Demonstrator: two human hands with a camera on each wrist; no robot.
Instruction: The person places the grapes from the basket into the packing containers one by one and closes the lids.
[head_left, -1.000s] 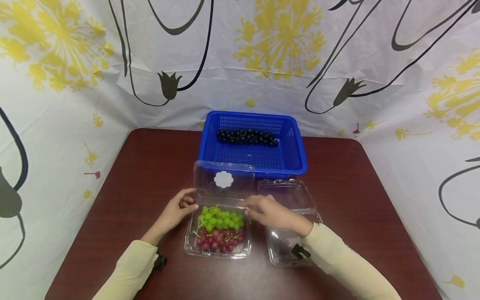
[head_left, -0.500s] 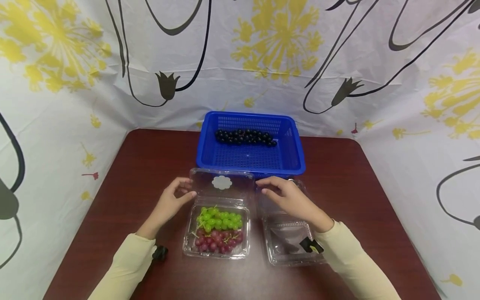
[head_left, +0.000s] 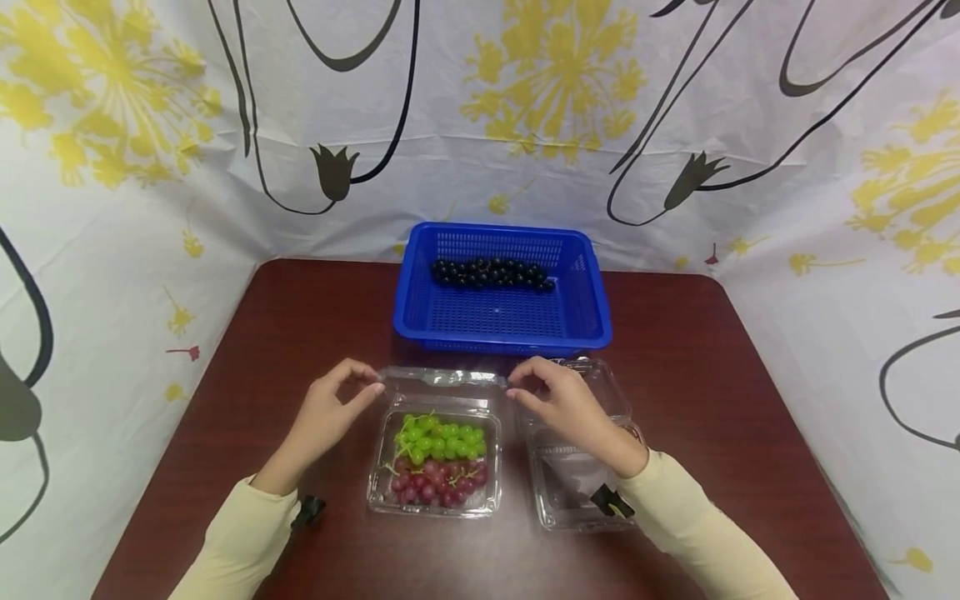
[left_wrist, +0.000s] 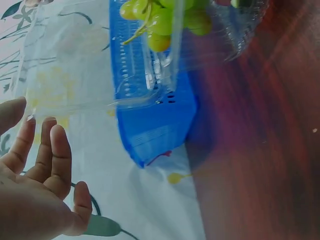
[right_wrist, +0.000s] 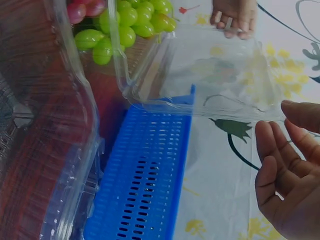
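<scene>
Two hands, the left hand (head_left: 324, 414) and the right hand (head_left: 567, 403), were pinching the clear lid (head_left: 442, 379) at its corners. The lid had been tipped back flat behind the grapes (head_left: 438, 454), so the box (head_left: 435, 500) was left wide open.

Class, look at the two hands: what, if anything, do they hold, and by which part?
Both hold the clear lid of the grape box: the left hand at its left corner, the right hand at its right corner, each with a fingertip grip.
</scene>
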